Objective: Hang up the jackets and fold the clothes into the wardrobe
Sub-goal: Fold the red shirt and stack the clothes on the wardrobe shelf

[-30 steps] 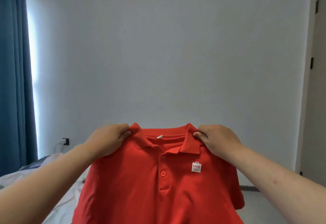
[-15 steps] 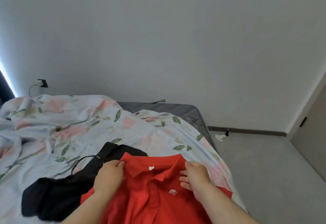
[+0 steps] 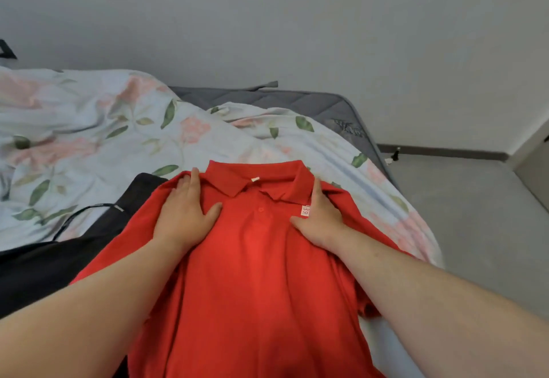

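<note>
A bed (image 3: 335, 107) with a floral sheet (image 3: 124, 128) stands against a grey wall. A red shirt (image 3: 258, 273) lies front up on it, partly over a black garment (image 3: 44, 267). The left hand (image 3: 185, 214) and the right hand (image 3: 322, 220) press flat on its chest, fingers straight, grasping nothing.
</note>
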`<action>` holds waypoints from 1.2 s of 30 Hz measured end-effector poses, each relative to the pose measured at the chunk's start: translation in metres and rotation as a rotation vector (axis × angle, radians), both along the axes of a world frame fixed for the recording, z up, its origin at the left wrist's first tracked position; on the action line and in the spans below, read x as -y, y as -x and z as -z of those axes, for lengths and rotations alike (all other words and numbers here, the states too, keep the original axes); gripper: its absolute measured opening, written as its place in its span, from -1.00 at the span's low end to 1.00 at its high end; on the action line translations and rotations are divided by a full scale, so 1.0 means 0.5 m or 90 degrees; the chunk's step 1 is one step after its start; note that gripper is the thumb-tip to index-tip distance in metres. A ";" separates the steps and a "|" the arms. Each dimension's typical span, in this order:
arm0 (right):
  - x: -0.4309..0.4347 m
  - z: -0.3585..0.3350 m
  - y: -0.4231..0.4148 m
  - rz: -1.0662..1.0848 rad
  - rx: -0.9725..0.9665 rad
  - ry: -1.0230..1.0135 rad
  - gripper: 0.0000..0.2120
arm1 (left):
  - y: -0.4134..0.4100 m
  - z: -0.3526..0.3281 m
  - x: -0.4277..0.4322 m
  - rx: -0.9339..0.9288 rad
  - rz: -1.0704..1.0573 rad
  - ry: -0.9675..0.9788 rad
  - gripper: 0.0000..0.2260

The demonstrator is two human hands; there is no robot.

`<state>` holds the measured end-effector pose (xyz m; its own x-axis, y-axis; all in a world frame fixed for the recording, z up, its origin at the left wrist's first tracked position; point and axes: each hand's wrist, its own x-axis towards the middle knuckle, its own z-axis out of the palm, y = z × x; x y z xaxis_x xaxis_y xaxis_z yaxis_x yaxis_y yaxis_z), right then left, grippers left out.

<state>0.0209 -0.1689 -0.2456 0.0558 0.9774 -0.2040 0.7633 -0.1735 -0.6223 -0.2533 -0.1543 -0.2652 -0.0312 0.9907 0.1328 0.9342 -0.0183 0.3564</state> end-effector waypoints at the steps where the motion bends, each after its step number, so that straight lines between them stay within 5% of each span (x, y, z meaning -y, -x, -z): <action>1: -0.007 0.018 0.005 -0.023 0.087 -0.005 -0.04 | 0.001 0.012 -0.007 -0.002 0.000 -0.006 -0.19; 4: -0.013 0.024 0.013 -0.060 0.166 0.004 -0.06 | 0.010 0.027 -0.021 -0.052 0.013 0.019 -0.23; 8: 0.050 -0.031 -0.031 -0.014 -0.064 -0.004 -0.20 | 0.011 0.026 -0.025 -0.126 0.033 0.049 -0.32; 12: 0.163 -0.041 -0.170 0.066 0.072 -0.177 -0.67 | 0.012 0.030 -0.028 -0.177 0.041 0.071 -0.37; 14: 0.209 -0.030 -0.247 0.110 0.123 -0.161 -0.77 | 0.010 0.033 -0.036 -0.197 0.037 0.084 -0.38; 17: 0.250 0.007 -0.296 0.143 0.099 -0.056 -0.78 | 0.007 0.031 -0.049 -0.240 0.026 0.133 -0.39; 22: 0.277 0.066 -0.260 0.116 0.207 -0.179 -0.69 | -0.015 -0.008 -0.092 -0.283 -0.026 0.315 -0.39; 24: 0.276 0.071 -0.261 0.129 0.189 -0.210 -0.77 | -0.062 -0.071 -0.094 -0.243 -0.048 0.278 -0.53; 26: 0.277 0.073 -0.267 0.147 0.141 -0.240 -0.87 | -0.155 -0.115 -0.074 -0.207 -0.001 0.062 -0.70; 28: 0.278 0.070 -0.267 0.165 0.104 -0.260 -0.82 | -0.284 -0.124 -0.018 -0.135 0.194 -0.143 -0.72; 30: 0.279 0.070 -0.271 0.189 0.069 -0.253 -0.78 | -0.408 -0.089 0.034 -0.114 0.471 -0.089 -0.62; 31: 0.276 0.070 -0.276 0.195 0.052 -0.247 -0.78 | -0.446 -0.063 0.052 -0.097 0.501 0.010 -0.57; 33: 0.273 0.065 -0.281 0.209 0.039 -0.214 -0.85 | -0.482 -0.017 0.064 -0.023 0.443 0.125 -0.51; 36: 0.238 0.026 -0.309 0.198 0.028 -0.110 -0.82 | -0.486 0.000 0.062 0.181 0.349 0.104 -0.52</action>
